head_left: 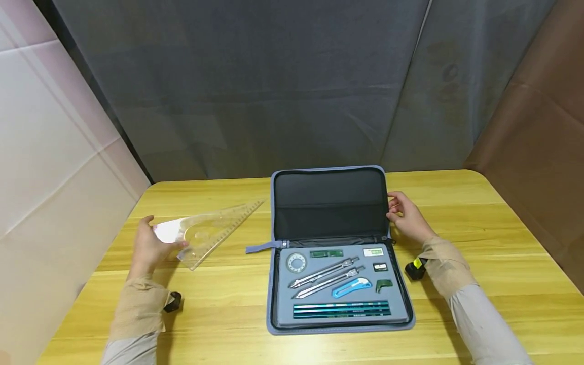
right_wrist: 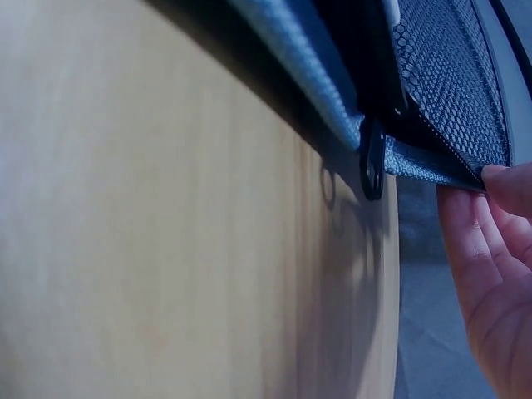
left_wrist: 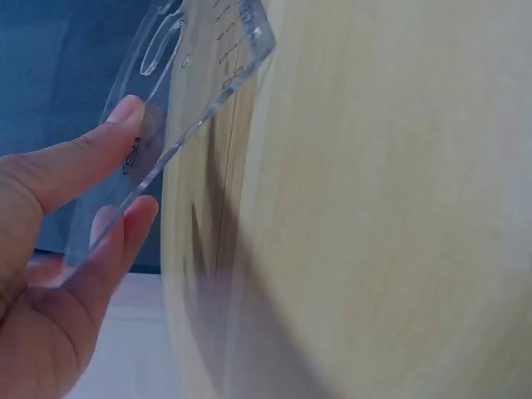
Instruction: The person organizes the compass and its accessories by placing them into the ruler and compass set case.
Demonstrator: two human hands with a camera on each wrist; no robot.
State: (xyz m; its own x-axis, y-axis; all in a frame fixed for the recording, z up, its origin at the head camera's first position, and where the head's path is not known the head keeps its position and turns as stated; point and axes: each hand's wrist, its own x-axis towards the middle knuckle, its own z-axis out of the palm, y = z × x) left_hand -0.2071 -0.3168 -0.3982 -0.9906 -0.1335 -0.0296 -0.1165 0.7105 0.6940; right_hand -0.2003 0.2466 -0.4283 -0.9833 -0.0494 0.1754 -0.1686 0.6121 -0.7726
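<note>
Illumination is even and moderately bright in the head view, with soft light arriving from above. The wooden table point(head_left: 228, 304) shows a mild sheen and short, diffuse shadows beside the wrists and along the right edge of the open case point(head_left: 328, 203). Focus is sharp at centre; straight lines bow slightly toward the frame edges. The left wrist view is blurred: the tabletop grain smears, and a soft dark shadow falls beneath the clear set square point(left_wrist: 191, 100), whose edge catches a faint highlight. The right wrist view is soft overall; the zipper pull point(right_wrist: 371, 158) is reasonably defined, casting a dim shadow on the wood.
</note>
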